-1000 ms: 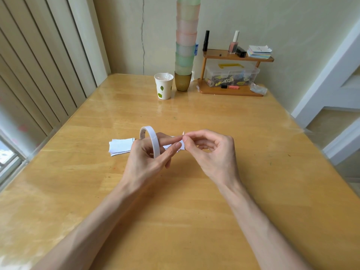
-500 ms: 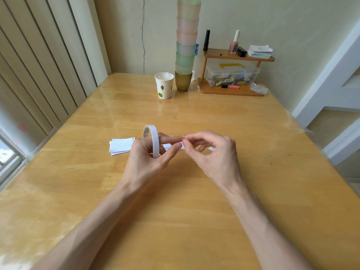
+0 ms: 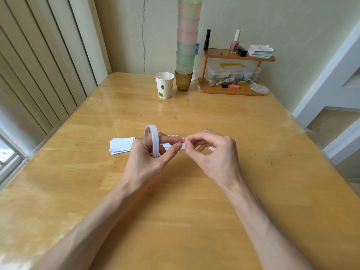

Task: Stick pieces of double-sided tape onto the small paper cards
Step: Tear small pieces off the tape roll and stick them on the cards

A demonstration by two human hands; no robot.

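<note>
My left hand (image 3: 150, 158) holds a white roll of double-sided tape (image 3: 153, 138) upright, with fingers through the ring and the forefinger stretched to the right. Thumb and forefinger of my right hand (image 3: 212, 154) pinch the tape's free end (image 3: 183, 140) right at that fingertip. Under the two hands lies a small paper card (image 3: 171, 146), partly hidden. A small stack of white paper cards (image 3: 120, 145) lies on the wooden table (image 3: 175, 221) just left of my left hand. A white scrap (image 3: 212, 149) shows beneath my right hand's fingers.
At the table's far edge stand a paper cup (image 3: 164, 85) with leaf prints, a tall stack of coloured cups (image 3: 186, 45), and a small wooden shelf (image 3: 233, 73) with bottles, a clear box and a pen. A wrinkled plastic wrapper (image 3: 258, 88) lies by the shelf.
My right hand has lowered a little and its pinch has moved onto the tape end at my left forefinger. The roll and the card stack have stayed put.
</note>
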